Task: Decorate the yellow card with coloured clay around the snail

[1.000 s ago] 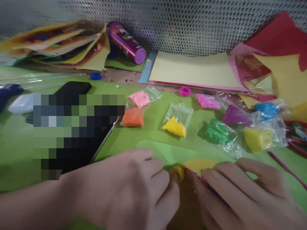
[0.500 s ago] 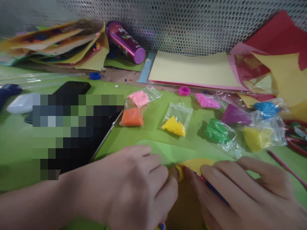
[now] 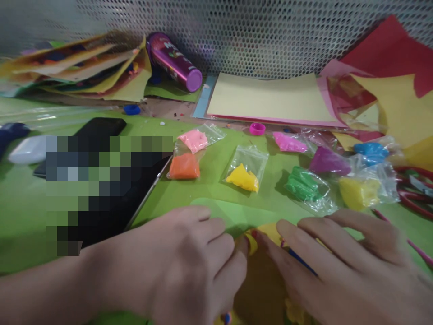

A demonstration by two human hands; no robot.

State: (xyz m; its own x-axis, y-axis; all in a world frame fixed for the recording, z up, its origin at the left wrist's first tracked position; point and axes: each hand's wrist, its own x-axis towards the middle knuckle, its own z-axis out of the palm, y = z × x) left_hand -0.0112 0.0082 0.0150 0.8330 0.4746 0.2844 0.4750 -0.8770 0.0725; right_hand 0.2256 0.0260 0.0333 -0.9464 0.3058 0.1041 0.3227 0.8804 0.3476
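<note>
Both my hands rest low at the front of the green table (image 3: 27, 225). My left hand (image 3: 182, 266) has its fingers curled and pinches a small yellow piece of clay (image 3: 252, 242) against an orange-yellow sheet (image 3: 260, 289). My right hand (image 3: 341, 271) holds a thin blue tool (image 3: 301, 262) under its fingers, its tip close to the yellow piece. The two hands nearly touch at the clay. Much of the orange-yellow sheet is hidden beneath them.
Bags of clay lie beyond the hands: pink (image 3: 192, 141), orange (image 3: 184, 166), yellow (image 3: 242, 177), green (image 3: 302, 184), purple (image 3: 329, 161), blue (image 3: 372, 151). A purple tube (image 3: 174, 61), a cream sheet (image 3: 270, 97), coloured papers (image 3: 389, 90), a black phone (image 3: 98, 131) and red scissors (image 3: 416, 189) surround them.
Both hands stayed pressed together at the yellow piece. My right hand has crept slightly forward and left. The view has shifted a little.
</note>
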